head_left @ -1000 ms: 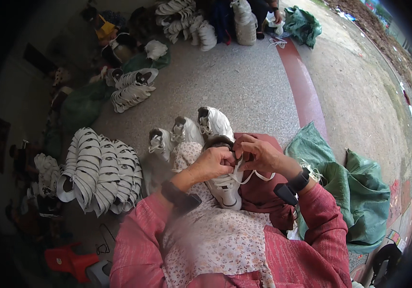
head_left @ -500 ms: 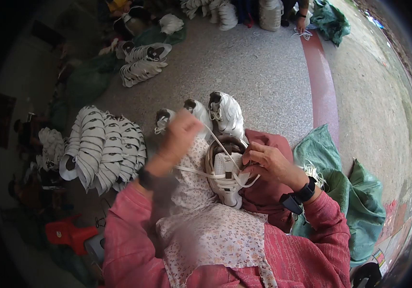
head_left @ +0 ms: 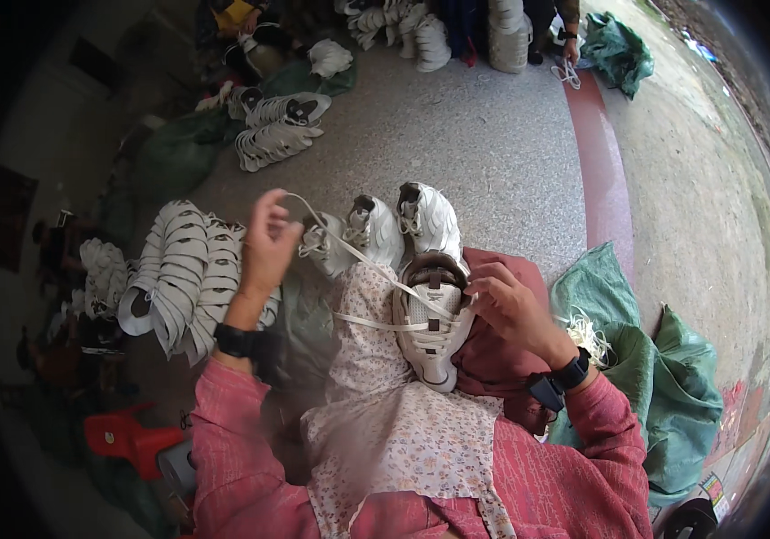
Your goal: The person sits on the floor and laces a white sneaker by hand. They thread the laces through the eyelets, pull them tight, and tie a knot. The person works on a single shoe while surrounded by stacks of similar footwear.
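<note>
A white sneaker (head_left: 440, 364) with a brown lining sits on my lap, its toe pointing toward me. Its white shoelace (head_left: 335, 236) is partly threaded. One length of lace stretches up and left to my left hand (head_left: 268, 242), raised with the fingertips closed on it. Another lace end trails left from the sneaker over the flowered apron (head_left: 403, 431). At the sneaker's right side, my right hand (head_left: 515, 310) has its fingers bent, with thumb and fingertips against the edge of the opening; whether they pinch a lace there is hidden.
Several white sneakers (head_left: 431, 220) stand just beyond my knees. Nested stacks of white shoe uppers (head_left: 178, 269) are to the left, more (head_left: 279, 135) farther off. Green sacks (head_left: 681, 395) and loose white laces (head_left: 585, 337) lie right. Another person's hand (head_left: 571, 51) holds laces at the back.
My left hand has moved left and slightly up, drawing the lace out longer. My right hand has shifted slightly right, staying at the sneaker's edge.
</note>
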`<state>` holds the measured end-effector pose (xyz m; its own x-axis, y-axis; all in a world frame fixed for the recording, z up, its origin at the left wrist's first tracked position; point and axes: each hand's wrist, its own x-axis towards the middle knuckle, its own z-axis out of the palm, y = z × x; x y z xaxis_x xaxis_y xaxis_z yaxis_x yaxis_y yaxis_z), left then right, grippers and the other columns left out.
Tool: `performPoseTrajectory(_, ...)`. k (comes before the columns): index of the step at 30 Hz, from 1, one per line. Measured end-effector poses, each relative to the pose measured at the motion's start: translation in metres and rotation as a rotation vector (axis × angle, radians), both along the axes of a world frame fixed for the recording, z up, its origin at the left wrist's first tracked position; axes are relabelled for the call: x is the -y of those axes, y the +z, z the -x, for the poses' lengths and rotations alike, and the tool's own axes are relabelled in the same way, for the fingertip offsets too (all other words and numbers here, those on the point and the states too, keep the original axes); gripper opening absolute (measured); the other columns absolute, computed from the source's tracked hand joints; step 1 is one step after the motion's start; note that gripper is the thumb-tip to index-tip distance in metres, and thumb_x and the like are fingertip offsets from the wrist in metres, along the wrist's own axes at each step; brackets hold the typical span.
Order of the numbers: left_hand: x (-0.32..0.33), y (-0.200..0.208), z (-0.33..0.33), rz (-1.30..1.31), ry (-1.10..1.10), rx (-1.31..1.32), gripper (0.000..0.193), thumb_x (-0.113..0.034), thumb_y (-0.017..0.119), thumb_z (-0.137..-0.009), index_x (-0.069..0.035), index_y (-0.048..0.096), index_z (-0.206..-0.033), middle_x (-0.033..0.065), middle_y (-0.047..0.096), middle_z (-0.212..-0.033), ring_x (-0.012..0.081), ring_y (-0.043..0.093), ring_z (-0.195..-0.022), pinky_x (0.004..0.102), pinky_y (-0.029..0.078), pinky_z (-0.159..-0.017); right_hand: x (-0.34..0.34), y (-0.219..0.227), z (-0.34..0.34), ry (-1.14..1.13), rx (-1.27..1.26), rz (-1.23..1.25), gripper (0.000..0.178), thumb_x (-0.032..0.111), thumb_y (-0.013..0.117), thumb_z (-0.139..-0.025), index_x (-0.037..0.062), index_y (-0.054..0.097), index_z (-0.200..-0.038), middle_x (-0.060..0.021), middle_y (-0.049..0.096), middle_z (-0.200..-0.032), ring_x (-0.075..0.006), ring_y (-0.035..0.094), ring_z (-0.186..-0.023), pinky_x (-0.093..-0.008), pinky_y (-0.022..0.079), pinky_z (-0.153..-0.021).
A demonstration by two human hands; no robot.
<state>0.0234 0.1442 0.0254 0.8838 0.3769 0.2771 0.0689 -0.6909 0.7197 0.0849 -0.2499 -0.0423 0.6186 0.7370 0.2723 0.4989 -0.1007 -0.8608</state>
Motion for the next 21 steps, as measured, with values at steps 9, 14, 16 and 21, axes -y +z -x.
performPoseTrajectory(9,0.119,-0.04,-0.013,-0.17,-0.976,0.015,0.027,-0.013,0.075,-0.079,-0.013,0.07,-0.105,0.0058,0.063,-0.11,0.027,0.059,-0.107,0.0401,0.043,-0.098,-0.012,0.002,0.031,0.01,0.215,0.223,0.015,0.009,0.065,-0.089,0.0056,0.058,-0.102,-0.0114,0.058,-0.097,-0.0335,0.064,-0.084,-0.0416,0.052,-0.073)
performPoseTrajectory(14,0.126,-0.058,-0.022,-0.21,-1.042,-0.045,0.019,-0.023,0.075,-0.081,-0.015,0.071,-0.098,0.0025,0.061,-0.105,0.0234,0.056,-0.109,0.039,0.041,-0.1,-0.022,0.01,0.037,0.014,0.399,0.397,0.018,0.01,0.066,-0.086,0.0068,0.055,-0.1,-0.0096,0.056,-0.093,-0.0295,0.063,-0.085,-0.0393,0.049,-0.075)
performPoseTrajectory(16,0.124,-0.063,-0.022,-0.178,-1.042,-0.052,0.017,-0.025,0.075,-0.082,-0.016,0.072,-0.096,0.0013,0.06,-0.104,0.0224,0.056,-0.109,0.0387,0.04,-0.1,-0.023,0.012,0.041,-0.001,0.482,0.479,0.019,0.011,0.064,-0.085,0.0071,0.055,-0.101,-0.0088,0.055,-0.092,-0.0257,0.062,-0.087,-0.0367,0.048,-0.077)
performPoseTrajectory(21,0.123,-0.069,-0.021,-0.119,-1.021,-0.058,0.013,-0.028,0.074,-0.084,-0.018,0.072,-0.092,-0.0016,0.06,-0.104,0.0201,0.055,-0.108,0.0387,0.04,-0.099,-0.025,0.004,0.04,-0.083,0.698,0.429,0.025,0.012,0.07,-0.079,0.0074,0.055,-0.099,-0.0065,0.055,-0.088,-0.023,0.06,-0.081,-0.0347,0.045,-0.075)
